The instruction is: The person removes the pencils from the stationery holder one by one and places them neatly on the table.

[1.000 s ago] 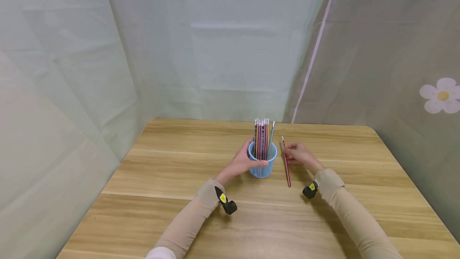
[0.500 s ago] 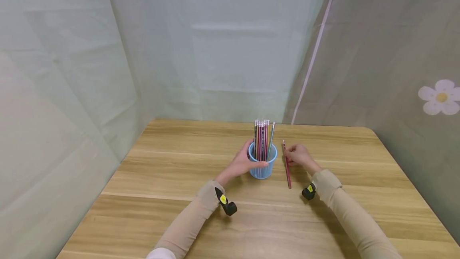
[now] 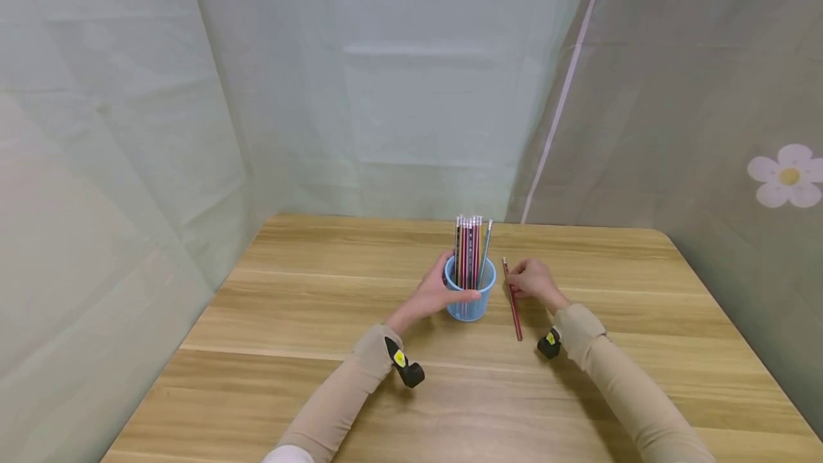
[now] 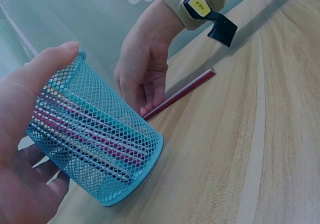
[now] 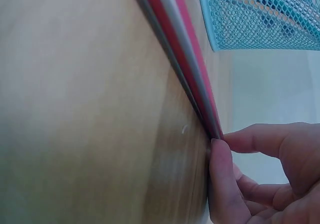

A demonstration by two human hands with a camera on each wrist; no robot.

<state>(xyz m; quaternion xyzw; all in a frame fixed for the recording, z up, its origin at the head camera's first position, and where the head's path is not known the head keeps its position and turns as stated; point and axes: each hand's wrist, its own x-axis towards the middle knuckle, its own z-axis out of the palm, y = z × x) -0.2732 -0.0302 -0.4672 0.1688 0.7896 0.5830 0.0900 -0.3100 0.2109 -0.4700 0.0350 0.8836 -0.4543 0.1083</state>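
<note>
My left hand (image 3: 429,296) grips a light blue mesh pencil cup (image 3: 472,311), its thumb across the near side and the fingers behind. Upright in the cup stands a bunch of striped pencils (image 3: 468,249), mostly dark and red, white tips upward; one light blue pencil (image 3: 485,245) leans right. Just right of the cup, my right hand (image 3: 536,281) pinches a red striped pencil (image 5: 187,54) between thumb and fingertip. That pencil lies low along the tabletop, one end toward me. In the left wrist view the mesh cup (image 4: 107,139) partly hides its far end.
The wooden table (image 3: 308,377) has a back edge not far behind the cup. Pale fabric sheets (image 3: 411,91) hang behind and at both sides, one with a flower print (image 3: 788,176). A black wrist camera (image 3: 549,343) sits below my right wrist.
My right hand and the red striped pencil have slid slightly toward me, the pencil's far end drawing nearer. My left hand still holds the cup in place.
</note>
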